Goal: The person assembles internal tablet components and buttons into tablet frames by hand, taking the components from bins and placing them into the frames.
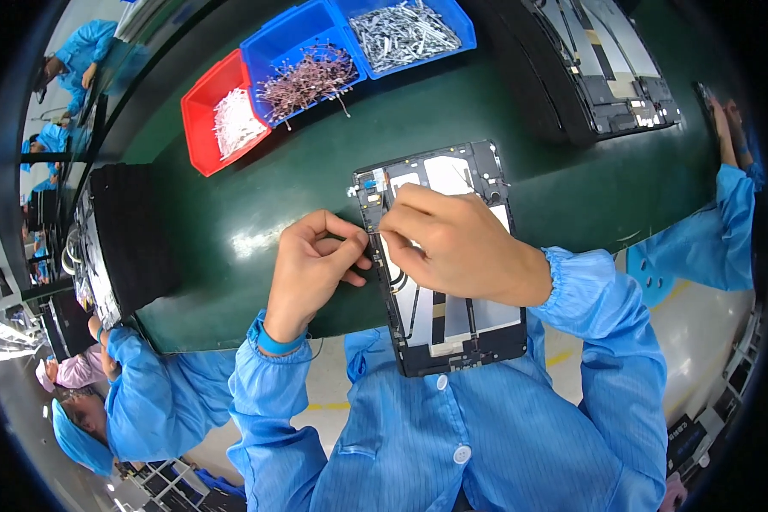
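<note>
An opened tablet (495, 317), its black frame, pale inner panels and flat dark cables exposed, lies in front of me and overhangs the table's near edge. My left hand (309, 266) is at its left edge, thumb and forefinger pinched together; whatever they grip is too small to make out. Over the upper part of the tablet, my right hand (452, 243) has its fingers closed and pointing down at the circuit area by the left edge. Anything between those fingertips is hidden. A blue band circles my left wrist.
On the green table (290, 179), a red bin (198, 119) holds small white pieces. One blue bin (260, 47) has reddish-brown wired parts, another blue bin (467, 30) silvery pieces. Black stacked holders (563, 119) carry another opened tablet (627, 94). Co-workers flank both sides.
</note>
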A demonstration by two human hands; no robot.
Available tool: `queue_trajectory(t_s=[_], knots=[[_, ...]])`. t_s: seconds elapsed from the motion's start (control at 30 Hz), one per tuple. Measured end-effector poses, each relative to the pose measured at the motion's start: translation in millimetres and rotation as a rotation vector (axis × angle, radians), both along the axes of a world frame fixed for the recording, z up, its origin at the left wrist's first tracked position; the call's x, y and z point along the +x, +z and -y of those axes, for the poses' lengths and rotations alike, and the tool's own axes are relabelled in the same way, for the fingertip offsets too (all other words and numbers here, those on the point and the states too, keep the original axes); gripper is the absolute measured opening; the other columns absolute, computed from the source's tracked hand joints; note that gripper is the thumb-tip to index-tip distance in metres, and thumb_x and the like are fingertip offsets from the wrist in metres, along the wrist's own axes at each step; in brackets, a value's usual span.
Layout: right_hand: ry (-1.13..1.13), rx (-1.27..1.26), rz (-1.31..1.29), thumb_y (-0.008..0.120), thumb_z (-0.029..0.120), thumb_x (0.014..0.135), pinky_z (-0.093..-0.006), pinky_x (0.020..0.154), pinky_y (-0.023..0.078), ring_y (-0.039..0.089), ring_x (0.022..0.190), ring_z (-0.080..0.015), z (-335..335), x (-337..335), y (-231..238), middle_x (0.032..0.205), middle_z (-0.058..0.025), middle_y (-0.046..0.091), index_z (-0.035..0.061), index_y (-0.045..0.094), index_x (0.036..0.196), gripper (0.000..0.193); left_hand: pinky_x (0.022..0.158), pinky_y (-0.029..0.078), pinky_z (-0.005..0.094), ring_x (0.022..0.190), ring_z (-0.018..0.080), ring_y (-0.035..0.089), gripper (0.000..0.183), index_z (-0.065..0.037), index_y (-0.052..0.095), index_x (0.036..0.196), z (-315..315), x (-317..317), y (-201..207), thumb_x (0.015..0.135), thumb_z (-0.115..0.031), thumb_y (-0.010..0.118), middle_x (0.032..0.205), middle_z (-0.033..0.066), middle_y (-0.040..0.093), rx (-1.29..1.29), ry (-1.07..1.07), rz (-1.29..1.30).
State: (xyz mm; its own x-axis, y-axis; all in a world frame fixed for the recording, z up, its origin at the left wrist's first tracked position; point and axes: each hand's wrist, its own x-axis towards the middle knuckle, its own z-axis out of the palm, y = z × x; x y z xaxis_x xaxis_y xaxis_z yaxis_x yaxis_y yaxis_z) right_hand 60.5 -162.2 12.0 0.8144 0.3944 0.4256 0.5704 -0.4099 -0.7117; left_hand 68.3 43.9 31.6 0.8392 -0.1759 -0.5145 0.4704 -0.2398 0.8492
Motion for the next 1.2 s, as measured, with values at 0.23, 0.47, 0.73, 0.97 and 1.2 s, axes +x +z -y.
queue_trajectory(t_s=[0.23, 0.47, 0.73, 0.97, 1.2], knots=[[-0.081, -0.139, -0.131, 0.067, 0.006, 0.077, -0.0368, 0.052, 0.049, 0.06, 0.059, -0.0264, 0, -1, 9, 0.076, -0.0089, 0.057, 0.0039, 0.061, 0.08, 0.007, 0.05, 0.053, 0.0227, 0.067, 0.0119, 0.067, 0.015, 0.001, 0.058, 0.098, 1, 1, 1, 0.091, -0.008, 0.068, 0.084, 0.0062, 0.065, 0.015, -0.056, 0.055], [-0.017, -0.154, -0.228, 0.064, 0.01, 0.075, -0.0434, 0.058, 0.052, 0.064, 0.063, -0.0352, 0, 13, 22, 0.076, -0.0157, 0.064, 0.0003, 0.062, 0.075, 0.01, 0.042, 0.049, 0.0243, 0.061, 0.0127, 0.068, 0.021, 0.002, 0.058, 0.096, 0, 12, -1, 0.084, -0.01, 0.07, 0.084, 0.0073, 0.064, 0.06, -0.119, 0.066], [-0.487, -0.217, 0.08, 0.068, 0.014, 0.083, -0.0431, 0.066, 0.054, 0.067, 0.077, -0.0321, 12, 107, 40, 0.084, -0.0139, 0.067, 0.0031, 0.068, 0.083, 0.011, 0.038, 0.045, 0.0243, 0.055, 0.012, 0.065, 0.02, 0.002, 0.059, 0.091, -3, 5, -12, 0.082, -0.012, 0.07, 0.078, 0.0069, 0.065, 0.073, -0.119, 0.172], [-0.685, -0.604, 0.153, 0.067, 0.009, 0.078, -0.0494, 0.071, 0.056, 0.067, 0.088, -0.0395, 4, 162, 18, 0.097, -0.0202, 0.065, 0.0016, 0.072, 0.088, 0.014, 0.037, 0.038, 0.0198, 0.053, 0.0081, 0.057, 0.019, -0.003, 0.055, 0.092, -9, -8, -15, 0.092, -0.016, 0.069, 0.08, 0.006, 0.063, -0.164, 0.004, 0.157], [-0.701, -0.529, 0.028, 0.065, 0.013, 0.082, -0.0491, 0.075, 0.054, 0.067, 0.087, -0.0399, 7, 169, 13, 0.099, -0.02, 0.066, 0.0055, 0.071, 0.092, 0.014, 0.036, 0.037, 0.0199, 0.053, 0.007, 0.058, 0.021, -0.001, 0.056, 0.093, -7, -7, -15, 0.091, -0.017, 0.069, 0.08, 0.0054, 0.063, -0.166, 0.006, 0.156]])
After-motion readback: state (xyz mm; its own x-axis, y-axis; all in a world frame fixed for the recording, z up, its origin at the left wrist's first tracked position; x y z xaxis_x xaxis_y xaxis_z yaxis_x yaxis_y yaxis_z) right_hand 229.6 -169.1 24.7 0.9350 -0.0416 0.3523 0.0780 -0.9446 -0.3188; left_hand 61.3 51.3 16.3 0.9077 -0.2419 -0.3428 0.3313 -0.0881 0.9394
